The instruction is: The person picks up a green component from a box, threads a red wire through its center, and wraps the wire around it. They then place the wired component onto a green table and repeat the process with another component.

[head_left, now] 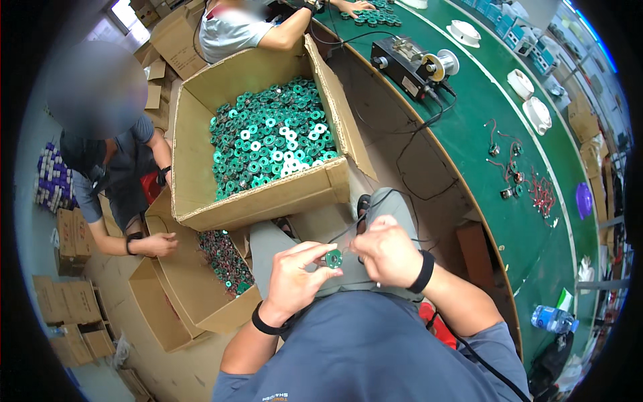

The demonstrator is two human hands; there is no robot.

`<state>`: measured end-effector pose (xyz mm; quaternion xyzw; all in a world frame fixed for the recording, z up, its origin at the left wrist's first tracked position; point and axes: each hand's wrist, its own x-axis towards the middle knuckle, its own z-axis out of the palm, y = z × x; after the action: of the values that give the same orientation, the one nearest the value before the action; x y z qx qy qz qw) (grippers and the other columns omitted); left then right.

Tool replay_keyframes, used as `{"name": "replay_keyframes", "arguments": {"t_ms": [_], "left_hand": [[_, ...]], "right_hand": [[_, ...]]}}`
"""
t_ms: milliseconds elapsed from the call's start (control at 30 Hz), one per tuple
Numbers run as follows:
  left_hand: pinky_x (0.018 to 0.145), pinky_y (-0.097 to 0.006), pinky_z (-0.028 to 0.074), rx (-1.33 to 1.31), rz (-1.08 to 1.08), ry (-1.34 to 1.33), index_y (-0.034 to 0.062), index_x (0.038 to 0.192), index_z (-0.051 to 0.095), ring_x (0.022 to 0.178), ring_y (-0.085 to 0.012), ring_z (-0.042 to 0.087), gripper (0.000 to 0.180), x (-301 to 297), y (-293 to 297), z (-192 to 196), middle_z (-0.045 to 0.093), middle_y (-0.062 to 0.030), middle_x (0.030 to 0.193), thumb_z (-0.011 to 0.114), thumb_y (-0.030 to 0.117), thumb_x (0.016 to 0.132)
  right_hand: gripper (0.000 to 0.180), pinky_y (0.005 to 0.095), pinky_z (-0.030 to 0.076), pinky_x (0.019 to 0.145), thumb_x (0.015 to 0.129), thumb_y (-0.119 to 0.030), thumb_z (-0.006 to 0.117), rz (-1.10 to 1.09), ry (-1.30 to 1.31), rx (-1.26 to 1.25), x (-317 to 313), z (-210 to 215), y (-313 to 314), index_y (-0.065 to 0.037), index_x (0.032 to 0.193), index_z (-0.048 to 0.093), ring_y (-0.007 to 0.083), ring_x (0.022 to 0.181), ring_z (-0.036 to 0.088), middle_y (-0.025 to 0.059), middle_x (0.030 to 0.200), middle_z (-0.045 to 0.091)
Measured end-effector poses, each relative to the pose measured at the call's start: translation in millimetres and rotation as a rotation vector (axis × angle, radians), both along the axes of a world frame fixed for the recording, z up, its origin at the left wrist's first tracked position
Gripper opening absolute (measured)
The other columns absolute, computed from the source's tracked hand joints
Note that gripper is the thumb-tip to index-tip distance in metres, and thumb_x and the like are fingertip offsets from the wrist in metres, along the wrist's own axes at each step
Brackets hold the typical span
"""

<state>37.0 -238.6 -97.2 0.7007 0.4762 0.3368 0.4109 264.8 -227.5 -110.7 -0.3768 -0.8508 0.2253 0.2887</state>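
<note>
Above my lap, my left hand (295, 273) pinches a small round green circuit board (337, 263) between thumb and fingertips. The board has a hole in its middle. My right hand (392, 253) is closed just to the right of it, fingers curled inward; what it grips, if anything, is too small to make out. Directly ahead stands a large open cardboard box (268, 199), heaped with many similar green ring-shaped boards (274, 134). Dark bands circle both my wrists.
To my right curves a green workbench (469, 127) bearing a black device with a wire spool (440, 65), white round parts (536, 114), red-wired pieces (541, 194) and a bottle (554, 319). Lower boxes (181, 281) stand left. Co-workers sit left (127, 174) and ahead (234, 33).
</note>
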Motion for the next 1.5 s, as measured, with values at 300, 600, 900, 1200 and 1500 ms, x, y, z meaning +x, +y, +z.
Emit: {"name": "replay_keyframes", "arguments": {"t_ms": [300,600,900,1200,1500], "left_hand": [[0.072,-0.031,0.057,-0.019,-0.016,-0.017,-0.0014,0.109,0.076,0.076,-0.0186,0.071,0.038,5,6,12,0.075,-0.0112,0.091,0.086,0.004,0.073],[0.077,-0.03,0.06,-0.107,-0.041,-0.104,-0.0017,0.112,0.076,0.083,-0.0163,0.073,0.039,4,6,7,0.076,-0.0118,0.094,0.086,0.003,0.075],[0.079,-0.03,0.06,-0.15,-0.034,-0.159,-0.0024,0.113,0.075,0.085,-0.0165,0.073,0.041,2,5,8,0.076,-0.012,0.097,0.088,0.005,0.075],[0.08,-0.03,0.061,-0.2,-0.022,-0.183,-0.0018,0.114,0.076,0.085,-0.0164,0.073,0.041,-4,4,6,0.076,-0.012,0.098,0.087,0.001,0.075],[0.087,-0.03,0.059,-0.25,0.019,-0.29,-0.0047,0.125,0.068,0.096,-0.0168,0.071,0.042,-17,6,4,0.072,-0.0119,0.113,0.078,-0.005,0.084]], "right_hand": [[0.016,0.0403,0.046,0.082,0.072,-0.003,0.067,-0.029,0.072,-0.023,6,8,-1,-0.012,0.085,0.068,0.0276,0.068,0.063,0.0064,0.068,0.063],[0.013,0.0396,0.046,0.084,0.08,-0.004,0.069,-0.03,0.093,-0.033,5,13,-7,-0.01,0.091,0.07,0.0264,0.072,0.064,0.0053,0.071,0.064],[0.015,0.0427,0.046,0.08,0.072,-0.005,0.064,-0.039,0.169,0.064,4,14,-4,-0.014,0.084,0.066,0.0277,0.07,0.065,0.0043,0.069,0.064],[0.021,0.0396,0.047,0.085,0.072,0.0,0.067,0.037,0.158,-0.004,-5,10,-22,-0.012,0.089,0.069,0.0261,0.069,0.062,0.004,0.068,0.062],[0.012,0.0393,0.049,0.079,0.079,-0.002,0.068,-0.169,0.193,0.079,21,41,0,-0.012,0.085,0.07,0.0255,0.068,0.065,0.0046,0.071,0.067]]}}
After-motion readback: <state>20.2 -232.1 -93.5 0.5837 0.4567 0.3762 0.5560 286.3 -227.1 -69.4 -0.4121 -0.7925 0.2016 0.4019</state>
